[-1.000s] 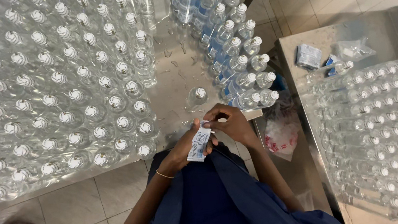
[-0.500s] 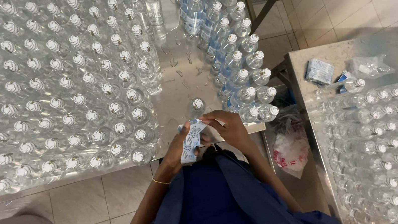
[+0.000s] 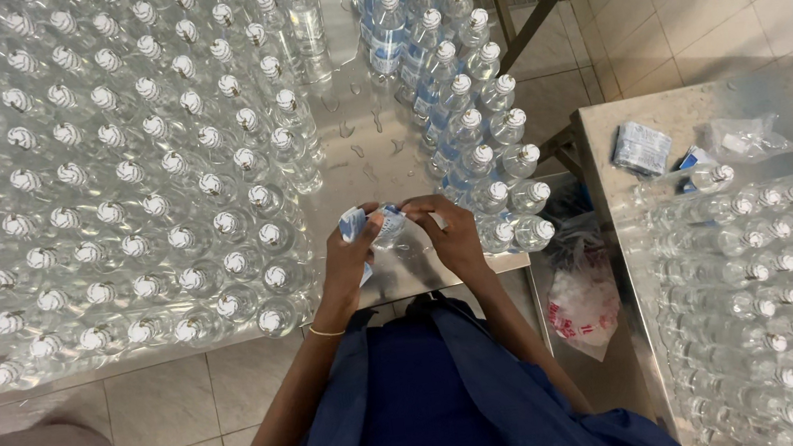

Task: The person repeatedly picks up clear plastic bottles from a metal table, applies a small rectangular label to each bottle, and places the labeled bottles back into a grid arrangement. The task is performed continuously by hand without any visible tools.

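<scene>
My left hand (image 3: 347, 257) and my right hand (image 3: 448, 232) meet over the front edge of a steel table (image 3: 377, 145). Between them they hold a small clear plastic bottle (image 3: 393, 233) with a blue and white label (image 3: 359, 226) wrapped partly round it. My left fingers pinch the label; my right hand grips the bottle's other side, which it mostly hides. Unlabelled clear bottles (image 3: 109, 178) with white caps crowd the table to the left. Labelled bottles (image 3: 461, 94) stand in rows just right of my hands.
A second steel table (image 3: 706, 114) at right carries more clear bottles (image 3: 777, 287), a stack of labels (image 3: 641, 147) and a clear plastic bag (image 3: 744, 140). A plastic bag (image 3: 582, 296) hangs in the gap between tables. Tiled floor (image 3: 137, 406) lies below.
The hands have moved up and forward over the table edge. The label, held out flat a second ago, now wraps around the bottle between both hands.
</scene>
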